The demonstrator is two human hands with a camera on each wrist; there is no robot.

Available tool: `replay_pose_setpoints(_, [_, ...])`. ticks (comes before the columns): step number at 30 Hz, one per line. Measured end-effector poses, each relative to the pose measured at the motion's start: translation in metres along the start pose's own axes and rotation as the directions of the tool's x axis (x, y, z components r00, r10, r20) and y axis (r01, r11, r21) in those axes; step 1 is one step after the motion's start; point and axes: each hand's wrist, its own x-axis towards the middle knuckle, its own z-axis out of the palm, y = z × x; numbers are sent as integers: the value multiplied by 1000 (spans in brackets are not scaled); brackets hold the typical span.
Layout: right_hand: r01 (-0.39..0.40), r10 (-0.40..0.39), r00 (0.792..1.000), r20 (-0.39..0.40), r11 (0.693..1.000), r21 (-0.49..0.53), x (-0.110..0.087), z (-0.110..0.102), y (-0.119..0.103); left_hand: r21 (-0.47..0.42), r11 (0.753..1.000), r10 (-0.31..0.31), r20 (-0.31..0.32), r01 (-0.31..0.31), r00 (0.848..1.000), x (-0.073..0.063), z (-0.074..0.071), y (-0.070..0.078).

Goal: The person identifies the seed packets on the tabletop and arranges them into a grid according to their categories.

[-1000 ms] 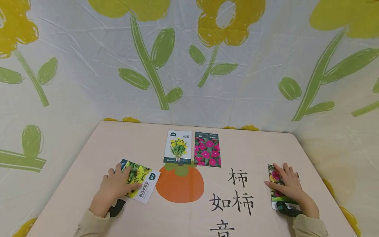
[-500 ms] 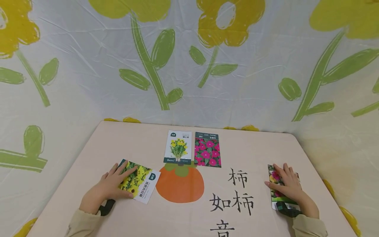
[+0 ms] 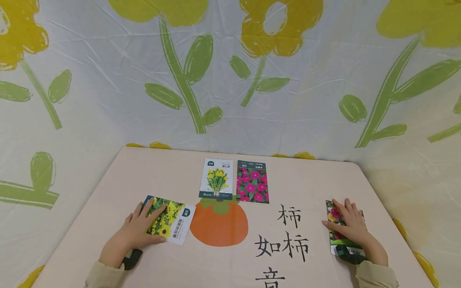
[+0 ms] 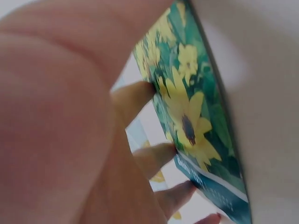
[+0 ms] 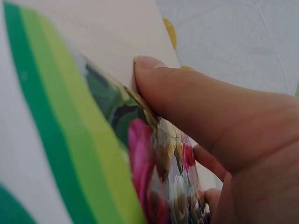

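On the left of the table, my left hand (image 3: 135, 232) lies with spread fingers over a seed packet with yellow flowers (image 3: 169, 218). Its thumb is along the packet's lower edge, and in the left wrist view the fingertips (image 4: 163, 151) touch the far edge of the same packet (image 4: 187, 112). At the right, my right hand (image 3: 353, 224) rests spread on a seed packet with pink and yellow blooms (image 3: 335, 228). The right wrist view shows the thumb (image 5: 187, 93) at one edge of this packet (image 5: 142, 158), the other fingers mostly hidden beyond.
Two more seed packets lie side by side near the back: a white one with yellow flowers (image 3: 217, 179) and one with magenta flowers (image 3: 252, 182). The pale table (image 3: 173, 168) bears a printed orange persimmon (image 3: 219, 224) and black characters (image 3: 282, 246). A flowered cloth (image 3: 119, 100) hangs behind.
My left hand shifts left, its fingers resettling on the yellow-flower packet, then moves slightly right; the packet turns a little. The right hand and the two back packets stay put.
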Motion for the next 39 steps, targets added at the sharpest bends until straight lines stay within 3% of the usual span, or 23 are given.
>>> replay_pose_setpoints(14, [30,-29,999,-40,1000,10,-1,5,7,117,985,-120,-67,127,991,-9,17,31])
replay_pose_setpoints(23, [-22,22,1000,17,1000,-13,-1,-3,-7,132,973,-182,-56,188,982,-14,17,58])
replay_pose_setpoints(39, [-8,8,1000,-17,1000,-4,0,2,1,204,949,-242,-17,241,970,-19,18,85])
